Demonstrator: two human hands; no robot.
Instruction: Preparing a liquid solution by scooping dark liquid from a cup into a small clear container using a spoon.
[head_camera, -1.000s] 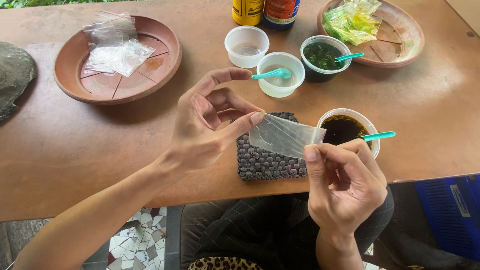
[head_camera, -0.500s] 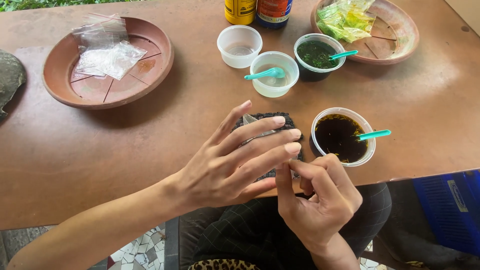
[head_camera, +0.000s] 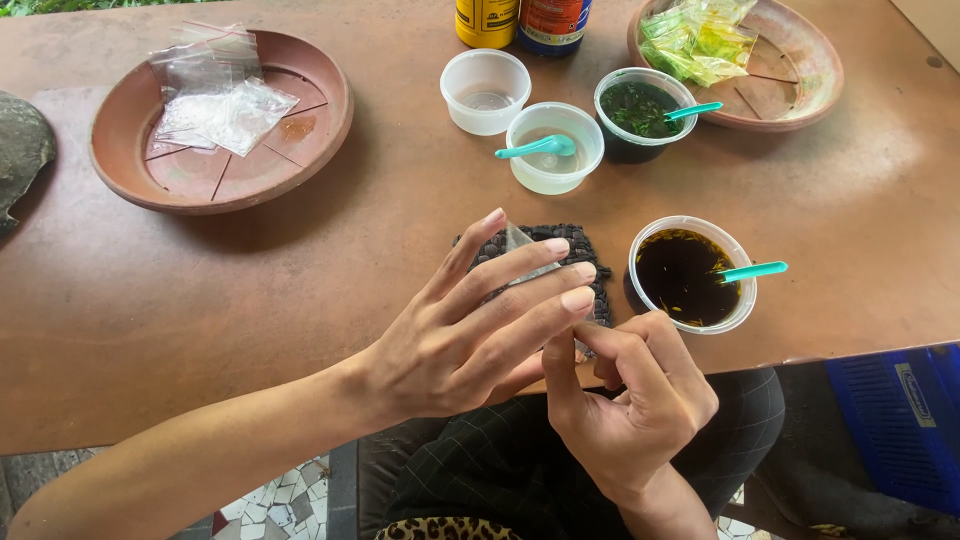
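My left hand (head_camera: 470, 330) is spread above the near edge of the table, fingers long and nearly straight, and between them and my right hand I hold a small clear plastic bag (head_camera: 522, 250); only its upper corner shows past my fingertips. My right hand (head_camera: 625, 400) sits just below and to the right of it, curled, its thumb and forefinger pinched up against the left fingertips where the bag's lower edge is hidden. I cannot tell how much of the bag each hand grips.

Right behind my fingers lies a dark knitted square mat (head_camera: 585, 255) on the brown wooden table (head_camera: 300, 290). Just beside the mat, to the right, stands a clear plastic cup of dark brown sauce (head_camera: 690, 275) with a turquoise plastic spoon (head_camera: 752, 271) resting on its rim.

Farther back are three more clear cups close together: one with clear liquid and a turquoise spoon (head_camera: 555, 147), an almost empty one (head_camera: 485, 91) and one with chopped green herbs in dark liquid (head_camera: 640, 112).

Behind these, at the far edge, stand a yellow bottle (head_camera: 487, 20) and a red-and-blue bottle (head_camera: 550, 22), touching. At the far right a round terracotta dish (head_camera: 800, 85) holds filled bags with green contents (head_camera: 700, 40). Well apart, at the far left, a second round terracotta dish (head_camera: 120, 165) holds a loose pile of empty clear bags (head_camera: 215, 95).
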